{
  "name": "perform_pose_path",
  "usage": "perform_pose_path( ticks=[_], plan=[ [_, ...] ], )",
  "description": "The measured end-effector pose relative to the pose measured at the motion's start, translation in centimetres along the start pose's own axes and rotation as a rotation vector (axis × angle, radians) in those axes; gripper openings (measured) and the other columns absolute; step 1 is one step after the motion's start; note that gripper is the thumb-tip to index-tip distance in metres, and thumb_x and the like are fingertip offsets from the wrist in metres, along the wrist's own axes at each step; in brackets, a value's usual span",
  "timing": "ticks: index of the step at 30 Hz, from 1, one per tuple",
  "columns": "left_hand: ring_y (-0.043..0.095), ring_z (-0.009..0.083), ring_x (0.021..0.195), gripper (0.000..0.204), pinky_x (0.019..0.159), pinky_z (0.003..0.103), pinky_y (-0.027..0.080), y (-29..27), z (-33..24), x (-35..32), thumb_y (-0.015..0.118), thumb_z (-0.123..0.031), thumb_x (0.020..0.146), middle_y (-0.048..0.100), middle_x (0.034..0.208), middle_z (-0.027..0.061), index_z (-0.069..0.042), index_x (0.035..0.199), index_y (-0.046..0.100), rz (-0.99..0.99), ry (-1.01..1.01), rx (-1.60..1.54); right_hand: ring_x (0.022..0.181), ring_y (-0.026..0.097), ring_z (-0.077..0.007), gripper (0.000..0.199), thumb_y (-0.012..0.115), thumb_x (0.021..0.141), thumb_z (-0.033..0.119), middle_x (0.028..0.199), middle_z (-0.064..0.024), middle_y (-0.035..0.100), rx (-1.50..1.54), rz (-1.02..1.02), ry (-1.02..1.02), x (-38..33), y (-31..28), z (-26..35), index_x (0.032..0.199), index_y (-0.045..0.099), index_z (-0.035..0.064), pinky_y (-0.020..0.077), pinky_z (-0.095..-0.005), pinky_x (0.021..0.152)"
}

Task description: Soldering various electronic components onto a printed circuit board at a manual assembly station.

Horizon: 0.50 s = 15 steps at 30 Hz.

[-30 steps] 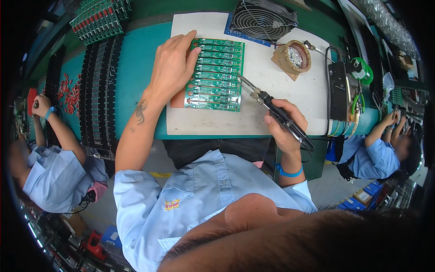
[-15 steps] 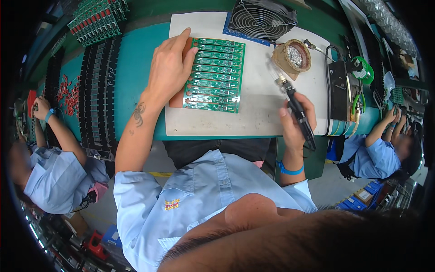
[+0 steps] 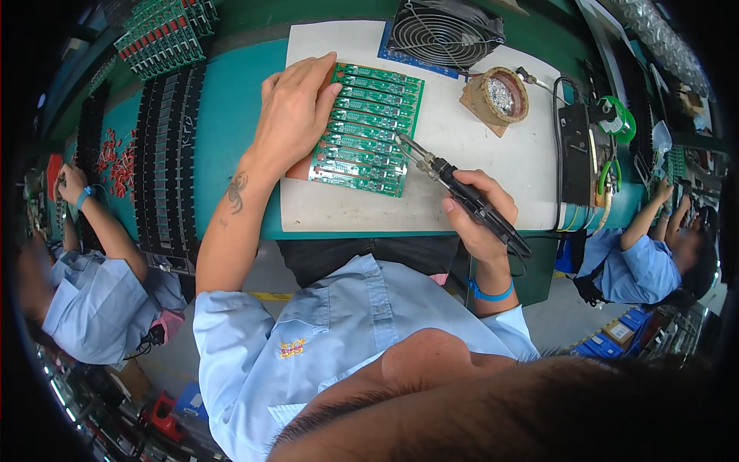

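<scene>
A green circuit board panel (image 3: 369, 127) with several narrow strips lies on the white sheet. My left hand (image 3: 296, 108) grips its left edge, the thumb bent over the board and the fingers reaching toward its upper corner. In my right hand (image 3: 481, 215) is a black soldering iron (image 3: 469, 192) with a metal front end, slanting up and left. Its tip is at the right part of the panel, around the middle strips; whether it touches cannot be made out. A round holder with silvery shavings (image 3: 502, 96) stands beyond my right hand.
A black fan (image 3: 446, 35) stands at the back. To the right are a black box (image 3: 576, 154), a green solder spool (image 3: 616, 119) and green-handled pliers (image 3: 610, 177). At left lie black racks (image 3: 169, 162) and small red parts (image 3: 117, 165). Co-workers sit on both sides.
My right hand has brought the soldering iron left and down from beside the shavings holder to the panel. The panel has shifted slightly right and turned a little, with my left hand on it.
</scene>
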<state>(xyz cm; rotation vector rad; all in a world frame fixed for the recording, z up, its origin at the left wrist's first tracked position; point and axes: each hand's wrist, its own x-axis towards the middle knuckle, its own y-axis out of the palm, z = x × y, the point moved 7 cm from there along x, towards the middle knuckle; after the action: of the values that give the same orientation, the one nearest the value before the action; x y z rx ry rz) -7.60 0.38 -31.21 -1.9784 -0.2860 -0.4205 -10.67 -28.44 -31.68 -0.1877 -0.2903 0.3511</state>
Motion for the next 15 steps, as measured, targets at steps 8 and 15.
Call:
perform_pose_path(
  ticks=[8, 15],
  plan=[
    [0.064, 0.0264, 0.119, 0.036, 0.104, 0.045, 0.04, 0.06, 0.05, -0.03, 0.065, -0.014, 0.098, 0.069, 0.126, 0.0119, -0.003, 0.133, 0.063, 0.003, -0.003, 0.0, 0.072, 0.061, -0.017, 0.039, 0.077, 0.074, -0.004, 0.09, -0.0114, 0.071, -0.029, 0.012, 0.0, 0.31, 0.04, 0.2, 0.113, 0.069, -0.0036, 0.0476, -0.0255, 0.067],
    [0.064, 0.0256, 0.119, 0.036, 0.104, 0.045, 0.039, -0.03, 0.05, 0.07, 0.065, -0.015, 0.098, 0.069, 0.126, 0.0114, -0.004, 0.133, 0.063, 0.004, -0.021, 0.011, 0.07, 0.059, -0.0167, 0.038, 0.078, 0.074, -0.002, 0.088, -0.0103, 0.071, -0.025, 0.009, 0.033, 0.58, 0.02, 0.32, 0.112, 0.07, -0.0018, 0.0464, -0.0262, 0.066]
  ],
)
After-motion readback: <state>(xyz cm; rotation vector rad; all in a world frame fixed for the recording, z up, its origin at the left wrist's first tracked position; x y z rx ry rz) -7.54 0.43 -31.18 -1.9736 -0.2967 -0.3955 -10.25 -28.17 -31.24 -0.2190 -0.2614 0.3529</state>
